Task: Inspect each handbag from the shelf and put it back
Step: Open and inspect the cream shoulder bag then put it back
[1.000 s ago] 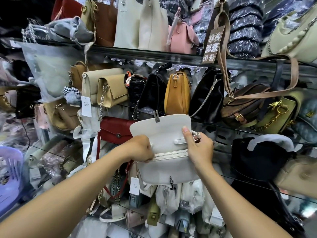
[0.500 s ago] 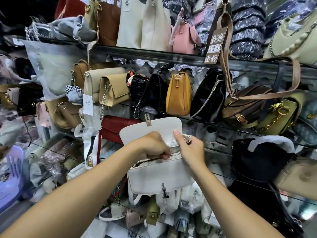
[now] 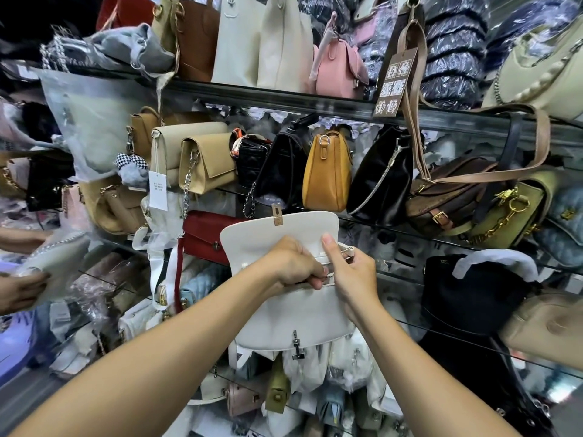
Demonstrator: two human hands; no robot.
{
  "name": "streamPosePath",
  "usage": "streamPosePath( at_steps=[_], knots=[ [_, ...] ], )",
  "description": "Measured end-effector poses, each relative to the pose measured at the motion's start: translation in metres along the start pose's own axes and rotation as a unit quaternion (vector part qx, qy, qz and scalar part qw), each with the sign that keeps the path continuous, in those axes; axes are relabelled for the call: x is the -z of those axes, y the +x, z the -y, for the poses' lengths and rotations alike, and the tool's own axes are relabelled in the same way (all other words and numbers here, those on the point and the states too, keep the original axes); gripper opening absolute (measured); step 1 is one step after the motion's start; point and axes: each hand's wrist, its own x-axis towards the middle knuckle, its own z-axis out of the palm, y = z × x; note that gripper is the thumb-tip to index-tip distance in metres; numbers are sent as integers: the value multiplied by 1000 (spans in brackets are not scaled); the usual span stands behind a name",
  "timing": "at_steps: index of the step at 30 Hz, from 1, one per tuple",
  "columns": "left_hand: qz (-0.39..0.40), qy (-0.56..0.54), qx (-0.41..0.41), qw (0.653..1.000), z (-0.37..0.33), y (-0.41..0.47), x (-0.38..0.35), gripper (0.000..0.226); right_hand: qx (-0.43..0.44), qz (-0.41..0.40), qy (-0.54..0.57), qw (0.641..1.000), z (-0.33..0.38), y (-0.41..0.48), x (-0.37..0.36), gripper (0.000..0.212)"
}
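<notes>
I hold a white flap handbag (image 3: 293, 320) in front of the glass shelves, at the middle of the head view. Its flap (image 3: 277, 230) is lifted up, with a gold clasp tab at the top edge. My left hand (image 3: 293, 263) has its fingers curled at the zip along the bag's mouth. My right hand (image 3: 350, 272) grips the bag's upper right corner, thumb up against the flap, beside a metal ring. A metal turn lock hangs at the bag's lower front.
Glass shelves (image 3: 394, 115) are crowded with handbags: a mustard bag (image 3: 326, 175), black bags (image 3: 381, 181), a red bag (image 3: 205, 234), beige bags (image 3: 202, 162). Another person's hands (image 3: 19, 288) hold a wrapped bag at the far left. A long brown strap (image 3: 416, 99) hangs from above.
My left hand has moved right along the zip, towards my right hand. Another person's hands with a wrapped bag have come into view at the left.
</notes>
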Motion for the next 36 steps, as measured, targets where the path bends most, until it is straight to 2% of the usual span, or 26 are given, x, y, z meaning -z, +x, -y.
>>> streamPosePath(
  at_steps=[3, 6, 11, 15, 20, 23, 24, 27, 28, 30, 34, 36],
  knots=[
    [-4, -27, -7, 1000, -1, -1, -4, 23, -3, -3, -17, 1000, -2, 1, -3, 41],
    [-12, -47, -11, 999, -3, -1, -7, 19, -10, -4, -28, 1000, -5, 2, -5, 49],
    [-27, -18, 4, 999, -12, -5, -7, 19, -13, -21, -28, 999, -7, 5, -4, 48],
    [-48, 10, 18, 999, -14, -6, -4, 23, -10, -29, -5, 1000, -5, 8, -3, 70],
    [-61, 33, 8, 998, -13, -2, -8, 30, -16, -47, 21, 999, -4, 10, -1, 85],
    [-83, 59, 9, 995, -11, 0, -8, 28, -27, -69, 34, 997, -2, 14, 4, 72],
    [-85, 59, 10, 995, -11, 1, -8, 27, -28, -69, 34, 997, -1, 16, 5, 75],
    [-76, 49, 13, 996, -11, 3, -7, 23, -14, -67, 13, 998, -1, 18, 6, 103],
    [-71, 41, 16, 997, -12, 3, -5, 16, -10, -67, 6, 998, -1, 18, 5, 106],
    [-65, 26, 21, 997, -13, 4, -3, 3, -6, -66, -5, 998, 2, 19, 6, 100],
    [-57, 31, 25, 998, -14, 7, 0, 4, 13, -64, -21, 998, 5, 20, 6, 87],
    [-56, 49, 30, 997, -14, 7, 0, 18, 22, -62, -34, 997, 4, 21, 5, 84]
  ],
)
